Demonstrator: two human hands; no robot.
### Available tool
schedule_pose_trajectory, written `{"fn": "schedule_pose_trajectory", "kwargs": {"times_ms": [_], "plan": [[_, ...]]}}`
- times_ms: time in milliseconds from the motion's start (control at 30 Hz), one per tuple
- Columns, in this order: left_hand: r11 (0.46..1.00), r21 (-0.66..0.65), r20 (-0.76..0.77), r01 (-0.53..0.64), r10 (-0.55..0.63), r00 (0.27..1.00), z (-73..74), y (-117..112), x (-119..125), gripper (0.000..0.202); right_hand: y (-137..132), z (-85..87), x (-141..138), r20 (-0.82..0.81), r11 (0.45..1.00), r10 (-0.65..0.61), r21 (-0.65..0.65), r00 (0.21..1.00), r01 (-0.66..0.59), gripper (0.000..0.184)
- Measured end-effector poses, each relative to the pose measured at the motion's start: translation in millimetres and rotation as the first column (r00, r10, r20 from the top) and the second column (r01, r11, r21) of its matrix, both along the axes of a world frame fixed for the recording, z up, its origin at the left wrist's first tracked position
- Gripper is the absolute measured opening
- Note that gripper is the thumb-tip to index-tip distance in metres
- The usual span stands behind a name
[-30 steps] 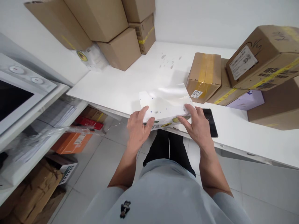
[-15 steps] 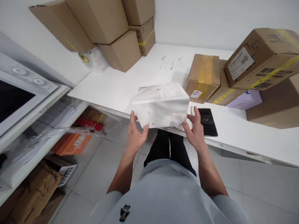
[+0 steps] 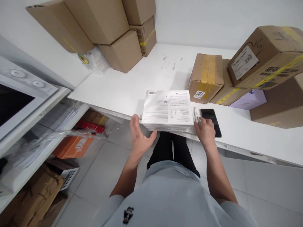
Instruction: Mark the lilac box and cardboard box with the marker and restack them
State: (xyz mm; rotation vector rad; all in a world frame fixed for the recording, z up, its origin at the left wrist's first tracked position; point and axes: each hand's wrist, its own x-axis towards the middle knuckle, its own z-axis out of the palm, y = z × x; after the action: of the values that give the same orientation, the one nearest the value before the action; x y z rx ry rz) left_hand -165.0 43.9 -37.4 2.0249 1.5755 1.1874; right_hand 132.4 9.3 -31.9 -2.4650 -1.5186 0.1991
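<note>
A flat white box (image 3: 168,110) lies on the near edge of the white table (image 3: 132,85), printed label side up. My left hand (image 3: 140,138) is spread open at its near left corner, thumb touching the box's side. My right hand (image 3: 206,131) sits just right of the box, fingers bent, with its fingertips at the near end of a white pen (image 3: 196,114). The back of the hand hides whether it grips the pen. A black phone (image 3: 211,120) lies flat beside the pen.
Taped cardboard boxes (image 3: 207,77) are stacked on the table at right, with more (image 3: 118,34) at the back left. On the left, a shelf (image 3: 35,119) holds a white appliance, plastic wrap and boxes below. The floor is tiled.
The white box was held up and turned over in both hands; now it lies flat on the table edge, label up. My right hand has moved off it to the pen.
</note>
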Motion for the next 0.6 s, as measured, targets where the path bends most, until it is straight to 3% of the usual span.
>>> {"fn": "schedule_pose_trajectory", "kwargs": {"times_ms": [67, 167, 333, 600], "plan": [[0.987, 0.156, -0.088, 0.043, -0.029, 0.996, 8.7, 3, 6, 0.081, 6, 1.0, -1, 0.050, 0.998, 0.020, -0.066, 0.999, -0.016, 0.043], [0.969, 0.210, -0.210, 0.129, -0.084, 0.974, 18.4, 10, 19, 0.053, 14, 2.1, -5, 0.084, 0.993, -0.001, -0.116, 0.996, 0.011, 0.040], [0.960, 0.165, -0.326, 0.226, -0.163, 0.931, 23.0, 20, 40, 0.051, 22, 4.9, -3, 0.110, 0.981, -0.030, -0.187, 0.993, 0.051, 0.040], [0.974, 0.123, -0.369, 0.188, -0.131, 0.920, 28.1, 15, 54, 0.046, 31, 13.2, -5, 0.157, 0.948, -0.028, -0.309, 0.987, 0.076, 0.040]]}}
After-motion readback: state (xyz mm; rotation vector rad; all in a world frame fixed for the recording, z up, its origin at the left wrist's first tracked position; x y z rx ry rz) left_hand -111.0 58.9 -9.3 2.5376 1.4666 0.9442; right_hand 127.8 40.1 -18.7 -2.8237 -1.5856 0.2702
